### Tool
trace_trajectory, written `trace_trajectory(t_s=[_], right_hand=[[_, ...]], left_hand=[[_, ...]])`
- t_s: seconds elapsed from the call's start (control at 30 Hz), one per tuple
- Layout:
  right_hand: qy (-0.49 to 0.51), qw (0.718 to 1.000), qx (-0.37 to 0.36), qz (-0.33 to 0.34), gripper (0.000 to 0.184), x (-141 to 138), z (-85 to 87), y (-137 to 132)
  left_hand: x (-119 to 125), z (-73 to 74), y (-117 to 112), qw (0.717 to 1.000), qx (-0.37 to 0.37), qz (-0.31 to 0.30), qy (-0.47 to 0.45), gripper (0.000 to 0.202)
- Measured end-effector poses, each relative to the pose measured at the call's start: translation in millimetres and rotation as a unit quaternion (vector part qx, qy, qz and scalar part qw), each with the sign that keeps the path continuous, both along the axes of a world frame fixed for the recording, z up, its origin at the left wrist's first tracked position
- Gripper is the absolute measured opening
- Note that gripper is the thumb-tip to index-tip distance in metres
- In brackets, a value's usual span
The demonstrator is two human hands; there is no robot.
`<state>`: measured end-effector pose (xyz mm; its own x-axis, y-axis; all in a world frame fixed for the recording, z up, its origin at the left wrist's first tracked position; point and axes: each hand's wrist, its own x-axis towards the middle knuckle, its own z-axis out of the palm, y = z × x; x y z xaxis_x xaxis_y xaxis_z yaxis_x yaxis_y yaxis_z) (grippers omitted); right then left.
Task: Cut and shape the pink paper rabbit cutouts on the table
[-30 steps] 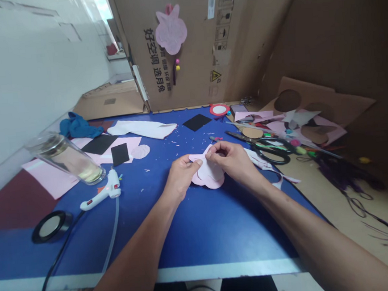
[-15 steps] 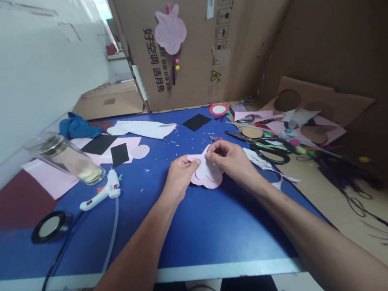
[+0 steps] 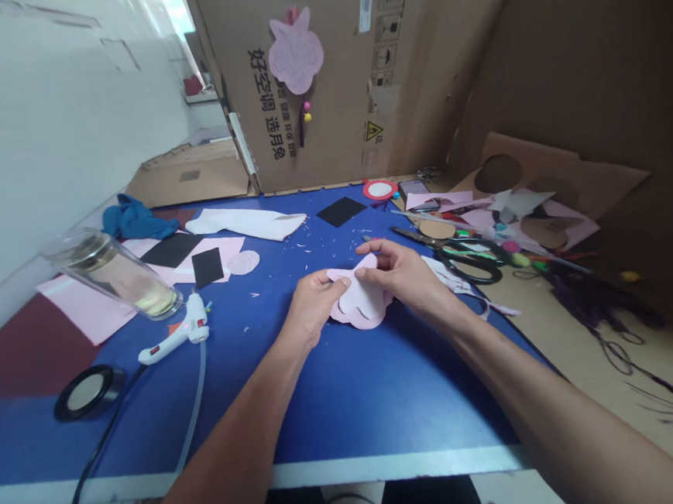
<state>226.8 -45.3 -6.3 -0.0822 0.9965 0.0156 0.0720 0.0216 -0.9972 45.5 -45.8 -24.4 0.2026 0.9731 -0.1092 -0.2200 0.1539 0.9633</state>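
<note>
A pink scalloped cutout (image 3: 367,321) with two pointed tips at its top is held above the blue table, and a smaller white layer (image 3: 355,300) lies on its face. My left hand (image 3: 307,307) pinches its left edge between thumb and fingers. At the upper right, my right hand (image 3: 407,276) has its thumb on the white layer and fingers partly behind the piece, the index finger raised. Whether the white layer is stuck down, I cannot tell. A similar pink cutout (image 3: 296,57) hangs on the cardboard wall, with beads below it.
On the left are a white glue gun (image 3: 183,331), a black tape roll (image 3: 89,393), a glass bottle (image 3: 118,275) and a white sleeve-like cloth (image 3: 246,223). Large black scissors (image 3: 468,261) and paper scraps (image 3: 561,219) lie to the right. A black square (image 3: 341,211) sits farther back.
My right thumb and fingers have shifted slightly, the index finger lifting off the cutout's right tip, which now shows more. My left hand keeps nearly the same place.
</note>
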Motion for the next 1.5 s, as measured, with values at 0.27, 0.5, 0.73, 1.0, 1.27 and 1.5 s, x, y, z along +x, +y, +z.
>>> trace_trajectory(t_s=[0.27, 0.5, 0.73, 1.0, 1.27, 1.5], right_hand=[[-0.015, 1.000, 0.008, -0.021, 0.049, -3.2, -2.4, 1.2], [-0.017, 1.000, 0.017, 0.013, 0.048, -5.5, -3.9, 0.5], [0.001, 0.999, 0.026, 0.037, 0.055, -3.7, -4.6, 2.7], [-0.009, 1.000, 0.028, 0.000, 0.046, -4.9, 0.4, -0.7], [0.005, 0.999, 0.020, -0.026, 0.043, -5.8, -0.7, -0.4], [0.010, 0.999, 0.030, -0.029, 0.043, -7.0, -2.1, 0.8]], left_hand=[[-0.3, 0.9, -0.8, 1.000, -0.009, 0.000, 0.012, 0.033], [0.4, 0.3, 0.1, 0.999, -0.004, 0.038, 0.034, 0.027], [-0.2, 1.8, 1.7, 0.998, -0.014, 0.062, 0.028, 0.021], [1.6, 3.3, 0.8, 0.997, -0.012, 0.058, 0.040, 0.019], [1.3, 3.2, -0.8, 0.998, -0.012, 0.044, 0.049, 0.023], [2.2, 4.4, -0.9, 0.997, -0.010, 0.045, 0.059, 0.026]])
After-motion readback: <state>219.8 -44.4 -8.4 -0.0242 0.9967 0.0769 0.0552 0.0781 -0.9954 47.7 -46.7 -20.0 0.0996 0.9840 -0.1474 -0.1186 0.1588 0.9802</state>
